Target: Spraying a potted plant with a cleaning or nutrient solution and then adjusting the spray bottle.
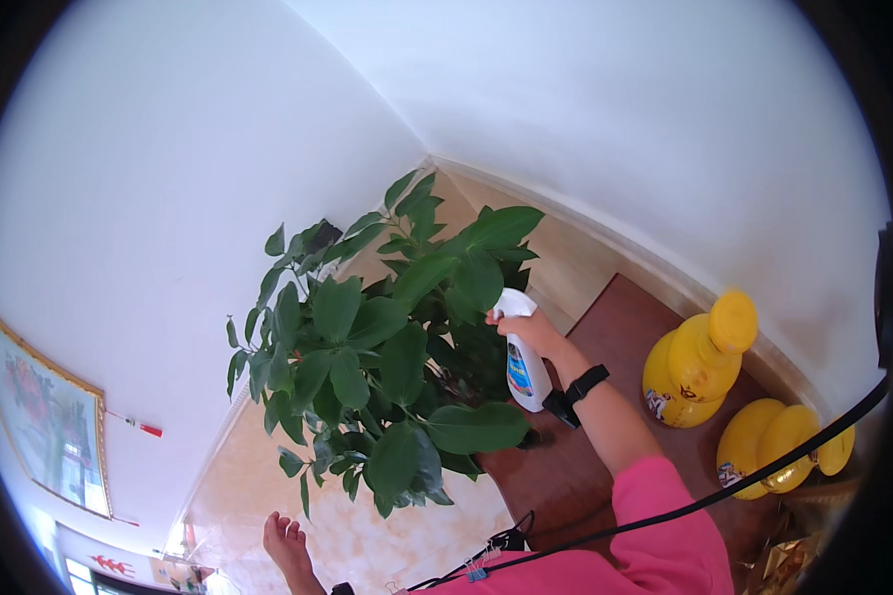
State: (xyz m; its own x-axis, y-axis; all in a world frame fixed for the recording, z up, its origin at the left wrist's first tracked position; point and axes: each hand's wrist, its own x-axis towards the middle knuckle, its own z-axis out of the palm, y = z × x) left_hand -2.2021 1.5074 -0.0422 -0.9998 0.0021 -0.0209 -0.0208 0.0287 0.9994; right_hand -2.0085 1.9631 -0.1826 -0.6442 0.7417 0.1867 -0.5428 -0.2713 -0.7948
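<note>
A white spray bottle [526,364] with a blue label is gripped at its neck by my right hand [532,329]. Its nozzle end sits right beside the broad green leaves of a leafy plant [372,349], and a large leaf partly covers the sprayer head. The plant's pot is hidden under the foliage. Below the lower leaves, my left hand [286,541] is raised with bent fingers, holding nothing and touching nothing.
On the brown wooden table [603,320] at right stand yellow gourd-shaped ornaments [688,372]. A black cable [677,513] crosses in front of my right arm. White walls meet in the corner behind the plant; a framed picture [45,416] hangs at left.
</note>
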